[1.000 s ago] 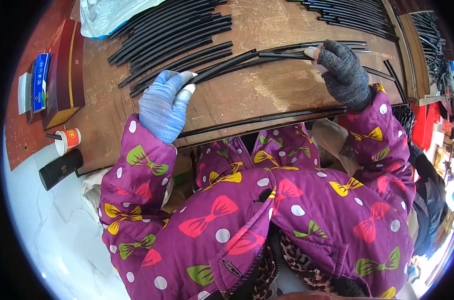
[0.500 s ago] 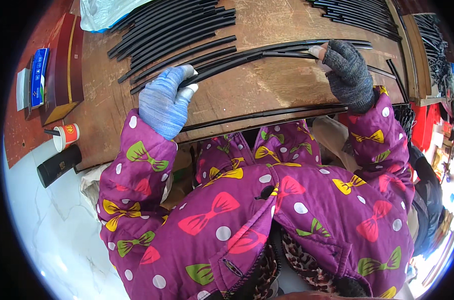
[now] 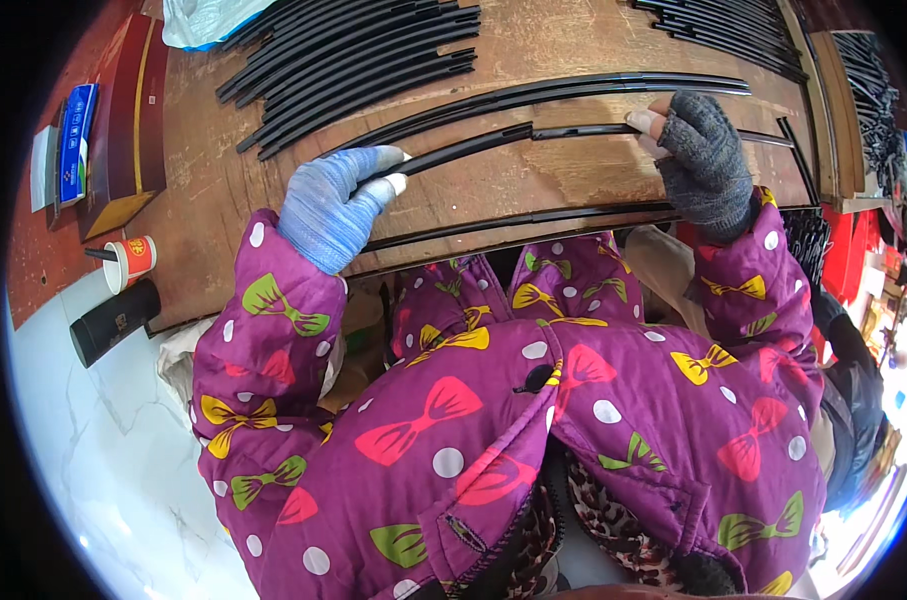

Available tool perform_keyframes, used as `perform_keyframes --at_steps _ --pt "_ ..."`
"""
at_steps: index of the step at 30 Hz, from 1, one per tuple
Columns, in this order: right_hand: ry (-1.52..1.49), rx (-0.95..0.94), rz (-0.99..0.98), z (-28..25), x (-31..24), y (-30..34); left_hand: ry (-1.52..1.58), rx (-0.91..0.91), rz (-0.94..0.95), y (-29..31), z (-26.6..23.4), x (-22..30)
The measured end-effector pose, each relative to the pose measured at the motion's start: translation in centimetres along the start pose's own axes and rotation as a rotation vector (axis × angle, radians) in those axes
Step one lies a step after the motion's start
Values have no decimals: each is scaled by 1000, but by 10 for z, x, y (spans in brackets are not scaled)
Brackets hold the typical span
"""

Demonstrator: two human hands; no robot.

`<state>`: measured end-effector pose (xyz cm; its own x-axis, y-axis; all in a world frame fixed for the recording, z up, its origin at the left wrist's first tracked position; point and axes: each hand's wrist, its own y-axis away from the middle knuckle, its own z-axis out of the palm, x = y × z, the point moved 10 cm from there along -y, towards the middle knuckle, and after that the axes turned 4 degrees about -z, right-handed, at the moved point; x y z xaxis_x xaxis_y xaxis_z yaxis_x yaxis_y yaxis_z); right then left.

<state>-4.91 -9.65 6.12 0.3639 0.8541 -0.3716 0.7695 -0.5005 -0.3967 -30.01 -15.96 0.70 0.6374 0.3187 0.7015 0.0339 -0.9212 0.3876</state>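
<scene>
Tube [image 3: 461, 152] and thin rod [image 3: 585, 130] are both up in the hands, over the near part of the table [image 3: 473, 195]. Left hand [image 3: 331, 205]: thumb and forefinger pinched on the tube. Right hand [image 3: 706, 165]: fingertips pinched on the thin rod, other fingers curled. Hands well apart.

Change over the last second: the tube's right end, which overlapped the thin rod's left end, now meets it in line. The pair has also come toward the person, leaving bare wood between it and the rear rods [image 3: 493, 101]. Judgement: the two pieces are being lined up end to end. Whether they touch or are joined, cannot tell at this size.

Front rod [image 3: 533, 216] lies along the near edge; left bundle [image 3: 358, 60] and right bundle [image 3: 728, 35] lie farther back.

Markings: cup [image 3: 119, 268] has yellow print on a red patch; packet [image 3: 77, 145] is blue with white print; case [image 3: 115, 322] is black with a small faint mark. None seen on tube or rods.
</scene>
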Motion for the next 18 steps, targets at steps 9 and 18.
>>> perform_keyframes --at_steps 9,18 --pt "-7 23 18 -4 -18 -7 1 7 28 1 1 8" --pt "-7 44 96 0 1 6 76 31 -33 4 -4 -4"
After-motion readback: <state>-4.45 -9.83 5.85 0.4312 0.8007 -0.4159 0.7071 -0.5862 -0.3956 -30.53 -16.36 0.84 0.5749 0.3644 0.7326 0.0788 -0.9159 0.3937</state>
